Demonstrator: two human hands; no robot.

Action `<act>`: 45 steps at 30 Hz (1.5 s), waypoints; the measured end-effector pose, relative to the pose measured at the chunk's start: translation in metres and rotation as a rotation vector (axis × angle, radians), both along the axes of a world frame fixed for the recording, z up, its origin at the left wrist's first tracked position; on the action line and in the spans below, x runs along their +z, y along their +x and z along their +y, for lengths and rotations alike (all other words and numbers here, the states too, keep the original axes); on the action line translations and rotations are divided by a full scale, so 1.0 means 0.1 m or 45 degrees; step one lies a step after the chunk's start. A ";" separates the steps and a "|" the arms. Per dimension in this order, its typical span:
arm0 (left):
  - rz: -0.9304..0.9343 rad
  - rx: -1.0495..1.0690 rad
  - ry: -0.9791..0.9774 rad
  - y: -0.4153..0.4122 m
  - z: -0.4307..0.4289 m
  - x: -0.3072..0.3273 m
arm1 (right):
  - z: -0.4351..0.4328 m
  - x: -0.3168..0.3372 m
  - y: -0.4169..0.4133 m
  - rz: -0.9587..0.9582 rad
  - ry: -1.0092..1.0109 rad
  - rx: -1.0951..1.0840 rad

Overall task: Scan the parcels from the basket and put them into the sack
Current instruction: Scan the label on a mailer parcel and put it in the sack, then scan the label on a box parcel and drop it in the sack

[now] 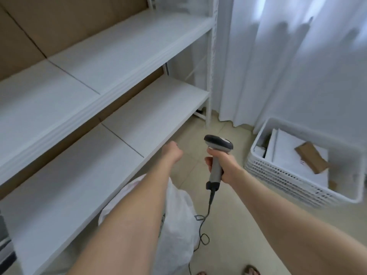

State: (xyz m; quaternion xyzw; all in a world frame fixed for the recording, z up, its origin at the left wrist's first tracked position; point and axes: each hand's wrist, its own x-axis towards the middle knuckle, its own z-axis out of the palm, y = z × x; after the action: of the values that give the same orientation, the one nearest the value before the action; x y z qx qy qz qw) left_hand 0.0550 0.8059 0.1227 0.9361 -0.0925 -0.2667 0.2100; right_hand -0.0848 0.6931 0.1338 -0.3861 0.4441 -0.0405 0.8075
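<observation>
My right hand (224,165) grips the grey handle of a black-and-grey barcode scanner (217,153), its head pointing away from me and its cable (202,225) trailing to the floor. My left hand (172,152) is stretched forward beside the lower shelf's edge with fingers curled under, holding nothing that I can see. Below my left forearm stands the white sack (176,225). At the right sits a white perforated basket (282,175) with white flat parcels (292,153) and a brown cardboard parcel (311,160) lying on top.
A white shelving unit (119,76) with bare boards fills the left side. White curtains (297,56) hang behind the basket. Beige floor tiles (238,225) lie between sack and basket. My sandalled feet (252,270) show at the bottom edge.
</observation>
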 end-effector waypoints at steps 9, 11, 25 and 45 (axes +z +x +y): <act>-0.098 -0.298 -0.044 -0.63 -2.19 0.50 | -1.77 0.26 -0.86 -0.054 0.073 -0.372; -0.112 -0.340 -0.033 -0.84 -2.71 0.53 | -2.21 0.23 -1.06 -0.086 0.081 -0.409; 0.078 -0.638 0.054 -1.64 -5.38 -0.14 | -4.66 -0.46 -1.83 0.011 0.253 -0.757; 0.443 -0.754 0.291 -1.64 -7.92 -3.29 | -7.00 -3.33 -2.00 0.383 0.510 -1.023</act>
State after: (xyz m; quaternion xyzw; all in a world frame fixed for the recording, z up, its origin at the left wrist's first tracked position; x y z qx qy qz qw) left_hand -0.1094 0.0142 -0.2064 0.8268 -0.2919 -0.4800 0.0301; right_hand -0.2845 -0.0066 -0.1989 -0.0218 0.6694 -0.2069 0.7132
